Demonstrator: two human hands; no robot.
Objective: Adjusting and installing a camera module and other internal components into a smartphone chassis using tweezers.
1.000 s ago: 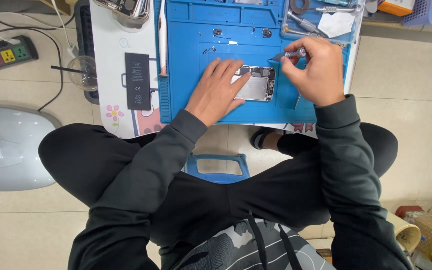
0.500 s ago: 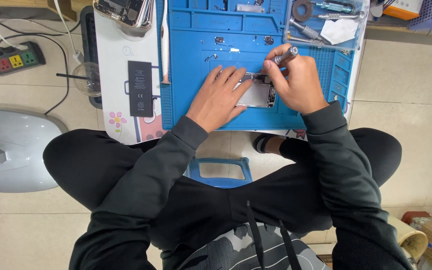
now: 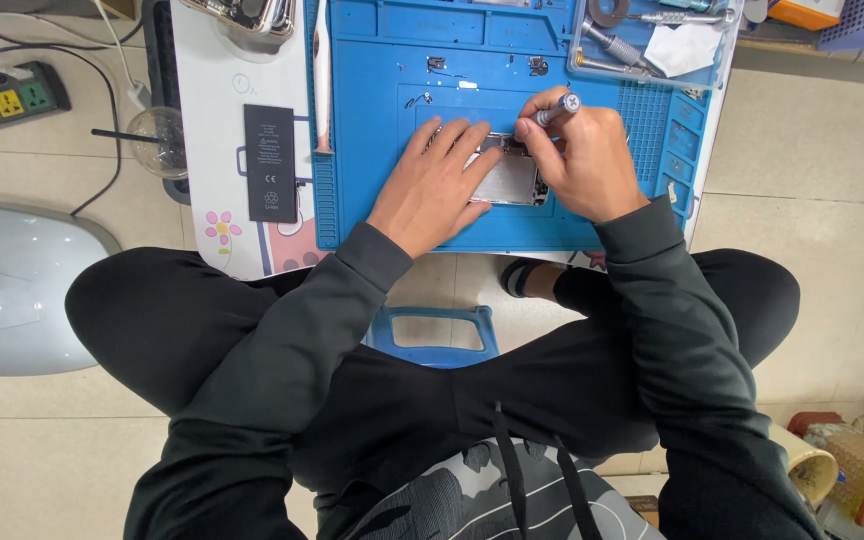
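My left hand (image 3: 437, 180) lies flat, fingers spread apart, pressing down on the opened phone (image 3: 508, 178), which sits in the middle of the blue mat (image 3: 372, 120). My right hand (image 3: 582, 160) is clamped around 1 small screwdriver (image 3: 555, 108), its tip down at the phone's right edge, probably on a screw, though my fingers hide the spot. A black battery (image 3: 269, 162) lies well apart to the left, on the white table (image 3: 212, 110).

hands (image 3: 512, 175) on phone (image 3: 509, 180), blue mat (image 3: 382, 120)
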